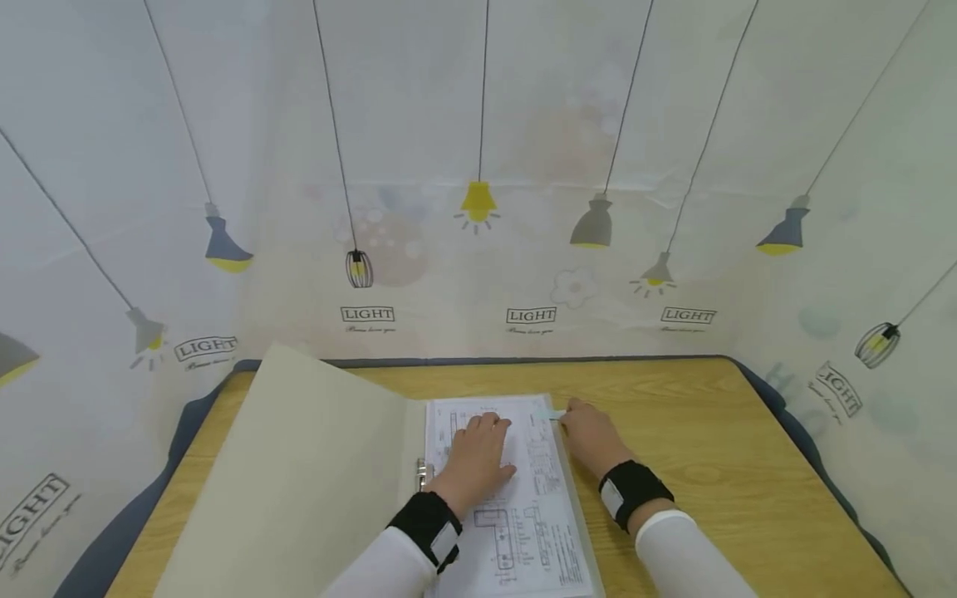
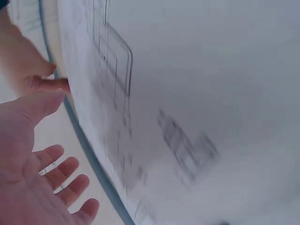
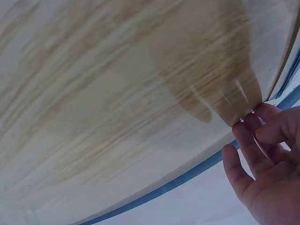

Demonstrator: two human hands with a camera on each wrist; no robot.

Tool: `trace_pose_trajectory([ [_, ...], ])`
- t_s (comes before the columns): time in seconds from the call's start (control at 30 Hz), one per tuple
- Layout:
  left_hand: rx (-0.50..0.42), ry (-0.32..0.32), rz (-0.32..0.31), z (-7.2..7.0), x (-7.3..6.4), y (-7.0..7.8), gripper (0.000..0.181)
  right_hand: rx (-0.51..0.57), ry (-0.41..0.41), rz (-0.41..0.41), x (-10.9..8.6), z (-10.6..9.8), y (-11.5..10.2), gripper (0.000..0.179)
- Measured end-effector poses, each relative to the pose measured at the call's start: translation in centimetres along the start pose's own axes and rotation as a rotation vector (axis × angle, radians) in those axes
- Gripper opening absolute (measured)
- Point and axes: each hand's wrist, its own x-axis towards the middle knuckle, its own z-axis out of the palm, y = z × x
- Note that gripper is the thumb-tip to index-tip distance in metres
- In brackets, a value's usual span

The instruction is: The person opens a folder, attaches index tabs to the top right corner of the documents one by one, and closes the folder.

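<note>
An open ring binder [image 1: 299, 465] lies on the table with a stack of printed sheets [image 1: 538, 473] on its right side, covered in line drawings. My left hand [image 1: 476, 461] is over the upper part of the top sheet, fingers extended and thumb apart; the left wrist view shows its palm [image 2: 18, 173] and relaxed fingers. At the upper right edge of the sheets, my right hand [image 1: 594, 436] pinches a small pale-blue tab [image 1: 557, 414] between thumb and fingers. In the right wrist view, the fingertips of the right hand [image 3: 262, 145] are right at the tabletop.
The binder's cover [image 1: 247, 498] stands partly raised on the left. Metal rings [image 1: 422, 473] show at the spine beside the left wrist. A wood-grain table [image 1: 718, 465] with a dark blue edge extends to the right. Behind it hangs a backdrop [image 1: 441, 100] printed with lamps.
</note>
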Motion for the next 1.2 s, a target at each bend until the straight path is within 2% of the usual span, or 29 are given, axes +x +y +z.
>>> trace_pose_trajectory([
  [0.2,0.016,-0.041,0.042,1.5,2.3,2.0,0.069,-0.021,-0.008,0.0,0.2,-0.3,0.3,0.016],
  [0.3,0.028,-0.045,0.054,2.2,3.5,2.6,0.067,-0.014,-0.003,0.007,0.3,-0.5,0.4,0.017],
  [0.5,0.122,-0.062,0.099,3.1,5.2,3.0,0.062,-0.011,-0.014,0.006,0.2,-1.0,0.3,0.019],
  [0.73,0.136,-0.125,0.088,4.0,5.6,3.2,0.064,-0.024,-0.08,0.017,0.1,-0.9,0.1,0.019],
  [0.87,0.148,-0.119,0.08,4.8,5.8,3.6,0.063,-0.053,-0.071,0.016,0.0,-1.0,0.1,0.016],
  [1.0,0.137,-0.12,0.054,4.9,5.9,4.1,0.063,-0.097,-0.065,0.009,0.0,-1.2,-0.2,0.013],
  [1.2,0.139,-0.088,0.038,4.9,5.7,4.1,0.064,-0.115,-0.066,-0.004,0.3,-0.5,-0.6,0.027],
])
